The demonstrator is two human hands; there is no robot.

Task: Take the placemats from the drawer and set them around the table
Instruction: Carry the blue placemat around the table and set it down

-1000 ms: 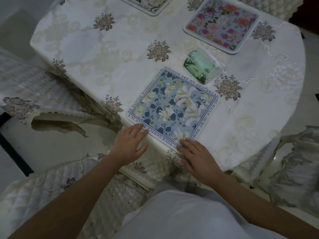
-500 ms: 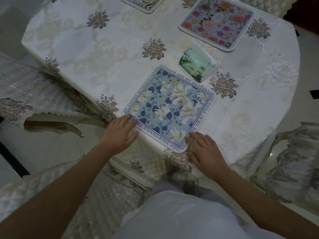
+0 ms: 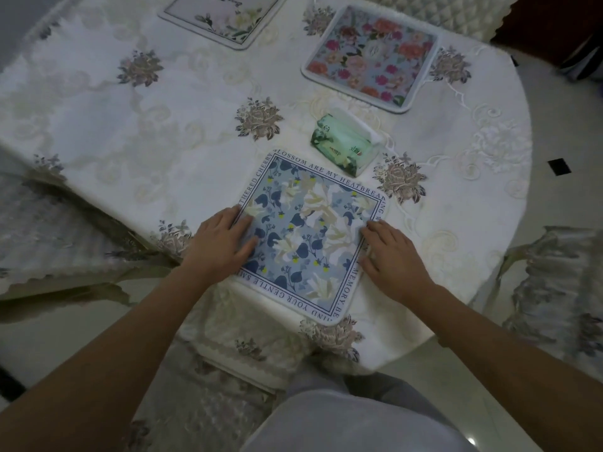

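A square blue floral placemat [image 3: 310,230] with lettering round its border lies flat at the near edge of the table [image 3: 137,132]. My left hand [image 3: 222,244] rests flat on its left side, fingers spread over the edge. My right hand [image 3: 391,256] presses on its right side, fingers apart. A pink floral placemat [image 3: 372,57] lies at the far right. A pale placemat with green leaves [image 3: 225,17] lies at the far side, cut off by the frame's top.
A green tissue pack [image 3: 346,143] sits just beyond the blue placemat. The table wears a white embroidered cloth. Covered chairs stand at the left [image 3: 49,236], right [image 3: 561,288] and below me [image 3: 202,386]. The floor [image 3: 564,145] is pale tile.
Both hands have moved from the placemat's near corners up onto its left and right sides. The placemat has turned a little on the table's edge.
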